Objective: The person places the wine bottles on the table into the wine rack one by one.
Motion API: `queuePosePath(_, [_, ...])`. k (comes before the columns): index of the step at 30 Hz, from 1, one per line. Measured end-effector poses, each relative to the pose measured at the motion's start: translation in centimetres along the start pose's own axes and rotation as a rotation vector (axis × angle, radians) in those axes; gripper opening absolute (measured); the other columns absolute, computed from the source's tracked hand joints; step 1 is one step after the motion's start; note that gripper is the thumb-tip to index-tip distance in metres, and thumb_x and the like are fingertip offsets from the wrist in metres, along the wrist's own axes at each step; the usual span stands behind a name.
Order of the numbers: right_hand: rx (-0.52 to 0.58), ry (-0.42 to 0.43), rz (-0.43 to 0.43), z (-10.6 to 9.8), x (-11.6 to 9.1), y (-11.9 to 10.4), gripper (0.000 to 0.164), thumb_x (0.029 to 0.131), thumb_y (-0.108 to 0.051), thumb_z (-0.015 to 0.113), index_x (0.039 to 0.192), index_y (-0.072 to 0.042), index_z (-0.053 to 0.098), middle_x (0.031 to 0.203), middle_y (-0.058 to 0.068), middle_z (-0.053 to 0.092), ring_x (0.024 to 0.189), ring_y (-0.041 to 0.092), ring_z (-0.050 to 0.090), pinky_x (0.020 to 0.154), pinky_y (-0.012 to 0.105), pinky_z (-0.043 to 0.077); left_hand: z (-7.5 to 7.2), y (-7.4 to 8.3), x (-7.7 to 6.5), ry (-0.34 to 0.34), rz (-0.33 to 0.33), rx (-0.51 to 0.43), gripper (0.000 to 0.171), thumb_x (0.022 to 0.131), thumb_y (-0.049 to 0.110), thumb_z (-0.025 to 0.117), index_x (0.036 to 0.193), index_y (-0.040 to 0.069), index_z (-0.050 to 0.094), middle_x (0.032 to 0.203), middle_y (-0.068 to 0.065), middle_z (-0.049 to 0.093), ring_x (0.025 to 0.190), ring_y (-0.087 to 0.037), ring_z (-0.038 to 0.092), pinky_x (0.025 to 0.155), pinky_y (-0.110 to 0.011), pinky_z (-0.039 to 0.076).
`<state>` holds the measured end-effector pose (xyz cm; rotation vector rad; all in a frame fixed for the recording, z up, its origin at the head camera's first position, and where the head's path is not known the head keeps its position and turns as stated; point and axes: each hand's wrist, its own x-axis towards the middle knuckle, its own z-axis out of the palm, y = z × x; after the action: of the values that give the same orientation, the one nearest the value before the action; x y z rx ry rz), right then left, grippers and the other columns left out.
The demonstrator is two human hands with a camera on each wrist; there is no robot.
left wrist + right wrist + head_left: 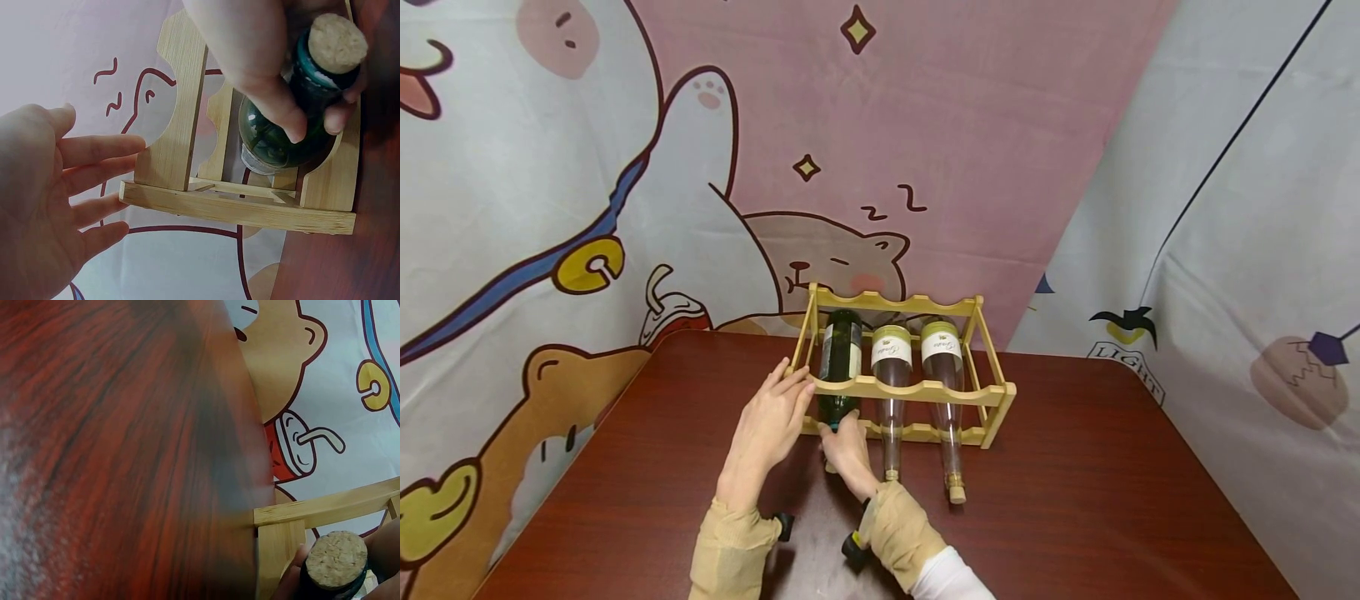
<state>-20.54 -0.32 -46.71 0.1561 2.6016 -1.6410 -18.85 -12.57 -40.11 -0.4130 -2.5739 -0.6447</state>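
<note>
A dark green wine bottle with a pale label lies in the leftmost lower slot of a light wooden wine rack, its neck toward me. My right hand grips that neck, thumb and fingers round it. The bottle's cork sticks out past the fingers in the left wrist view. With fingers extended, my left hand touches the rack's upper left front corner. Two clear bottles, one in the middle and one to its right, lie on the same lower tier, corks toward me.
The rack stands on a reddish-brown wooden table, close to its back edge. Behind hangs a cloth backdrop with cartoon animals. The clear bottles' necks jut out beyond the rack's front, right of my right hand.
</note>
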Motion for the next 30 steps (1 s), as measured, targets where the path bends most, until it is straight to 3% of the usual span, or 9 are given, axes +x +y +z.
queuePosePath(10, [-0.043,0.031,-0.006,0.06,0.00,0.39,0.079,0.093,-0.025,0.059,0.141,0.021,0.015,0.063,0.010,0.068,0.050,0.011,0.061,0.057,0.022,0.048,0.00,0.06,0.03,0.000,0.000,-0.004,0.035,0.100,0.026,0.045,0.113,0.003,0.068,0.131,-0.011,0.061,0.137,-0.032,0.041,0.112,-0.046,0.034])
queuePosePath(30, [-0.052,0.026,0.025,0.53,0.27,1.02,0.084,0.092,-0.022,0.060,0.147,0.012,0.005,0.061,0.006,0.067,0.050,0.011,0.061,0.045,0.021,0.043,0.00,0.10,-0.08,0.024,0.012,-0.010,0.034,0.100,0.025,0.046,0.112,0.002,0.069,0.129,-0.012,0.062,0.135,-0.033,0.043,0.110,-0.048,0.036])
